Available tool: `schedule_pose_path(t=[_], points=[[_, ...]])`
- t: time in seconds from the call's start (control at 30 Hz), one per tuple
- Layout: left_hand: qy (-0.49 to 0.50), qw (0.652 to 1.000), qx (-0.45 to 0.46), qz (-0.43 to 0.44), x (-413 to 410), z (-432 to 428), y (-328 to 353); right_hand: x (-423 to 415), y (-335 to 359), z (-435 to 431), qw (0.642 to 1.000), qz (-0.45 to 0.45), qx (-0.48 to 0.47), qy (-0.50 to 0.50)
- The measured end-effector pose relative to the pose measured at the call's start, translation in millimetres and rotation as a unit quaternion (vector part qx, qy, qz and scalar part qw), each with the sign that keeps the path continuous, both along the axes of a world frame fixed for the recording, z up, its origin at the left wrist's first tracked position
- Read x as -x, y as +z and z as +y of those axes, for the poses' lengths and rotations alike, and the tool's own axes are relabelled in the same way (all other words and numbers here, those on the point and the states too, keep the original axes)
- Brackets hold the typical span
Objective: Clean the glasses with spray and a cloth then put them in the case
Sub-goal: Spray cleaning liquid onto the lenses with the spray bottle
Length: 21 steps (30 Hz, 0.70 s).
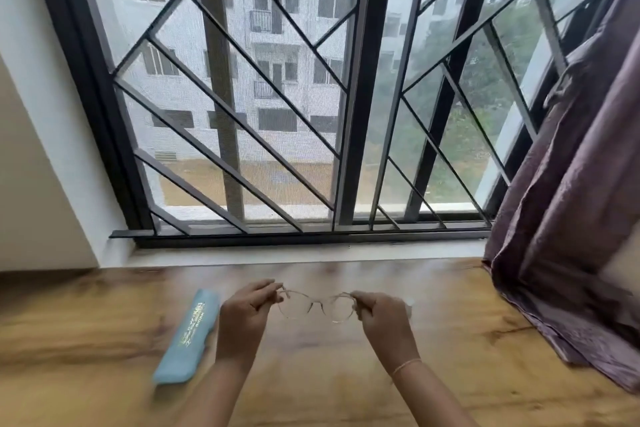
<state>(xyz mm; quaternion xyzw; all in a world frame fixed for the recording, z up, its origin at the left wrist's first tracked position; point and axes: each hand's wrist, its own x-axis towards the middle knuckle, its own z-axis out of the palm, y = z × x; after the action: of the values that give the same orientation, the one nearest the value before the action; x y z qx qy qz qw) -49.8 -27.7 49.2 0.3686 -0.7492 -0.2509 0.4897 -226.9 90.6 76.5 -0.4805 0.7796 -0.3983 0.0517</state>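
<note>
I hold a pair of glasses (317, 305) with a thin, pale translucent frame above the wooden table (104, 322), lenses facing away from me. My left hand (247, 314) pinches the frame's left end. My right hand (379, 317) pinches the right end. A long light-blue glasses case (188, 336) with gold print lies shut on the table, just left of my left hand. A pale blurred object (409, 305) shows behind my right hand; I cannot tell what it is. No cloth is visible.
A purple curtain (571, 218) hangs at the right and spills onto the table's right side. Behind the table runs a white sill (277, 255) below a barred window (349, 97).
</note>
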Motion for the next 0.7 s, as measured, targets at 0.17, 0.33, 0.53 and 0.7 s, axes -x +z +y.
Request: schedule_pose_path(t=[0.17, 0.33, 0.53, 0.7], points=[[-0.011, 0.997, -0.020, 0.075, 4.8, -12.8, 39.1, 7.1, 41.9, -14.5, 0.998, -0.040, 0.053, 0.008], [-0.049, 0.993, -0.014, 0.108, 6.6, -19.2, 60.5, 15.0, 77.0, -16.6, 0.993, -0.062, 0.098, 0.018], [-0.040, 0.992, 0.054, 0.105, 7.4, -14.8, 66.7, 18.3, 84.2, -11.6, 0.991, -0.045, 0.128, 0.022], [0.023, 0.992, 0.040, 0.121, 7.3, -14.4, 61.0, 20.7, 74.4, 15.2, 0.964, 0.015, 0.249, -0.097]])
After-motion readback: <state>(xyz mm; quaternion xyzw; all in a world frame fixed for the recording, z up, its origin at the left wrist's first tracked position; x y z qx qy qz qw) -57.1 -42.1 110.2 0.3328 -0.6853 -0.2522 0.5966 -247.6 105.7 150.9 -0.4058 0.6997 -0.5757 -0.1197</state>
